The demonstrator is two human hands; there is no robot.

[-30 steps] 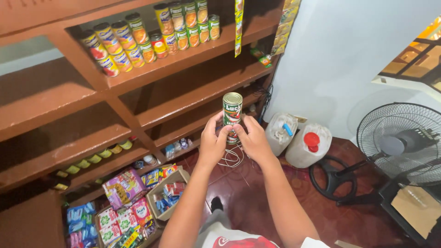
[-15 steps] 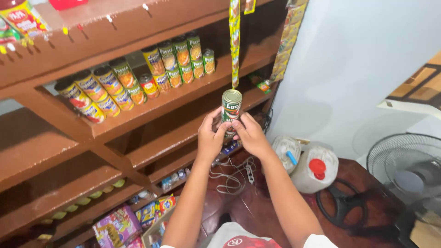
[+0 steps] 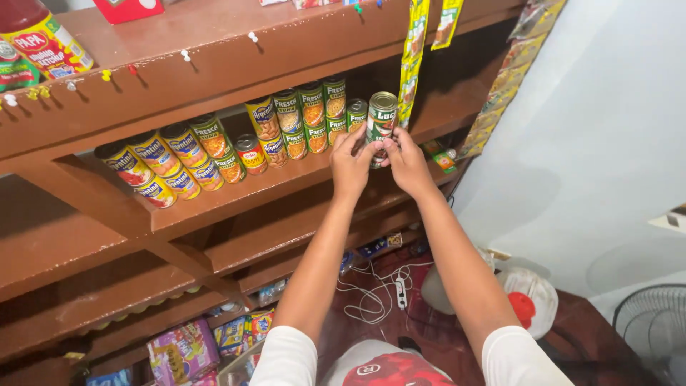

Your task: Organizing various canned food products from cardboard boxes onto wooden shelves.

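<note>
Both my hands hold one green-labelled can [image 3: 381, 121] upright at the right end of a row of cans. My left hand [image 3: 351, 163] grips its left side and my right hand [image 3: 405, 163] its right side. The can is level with a brown wooden shelf [image 3: 236, 193], right beside a smaller green can [image 3: 356, 114] that stands there. The stacked cans [image 3: 214, 154] run leftward along the shelf in two tiers, with green, blue, yellow and red labels.
A higher shelf [image 3: 214, 64] carries a red sauce bottle [image 3: 39, 39]. Strips of sachets [image 3: 413, 57] hang at its right end. Lower shelves hold snack packets [image 3: 182, 350]. On the floor lie a white power strip [image 3: 400, 289], a plastic jug with a red cap [image 3: 529, 304] and a fan [image 3: 654, 329].
My hands have lifted the can from waist height up and leftward to the shelf with the row of cans. My view has tilted up along with it.
</note>
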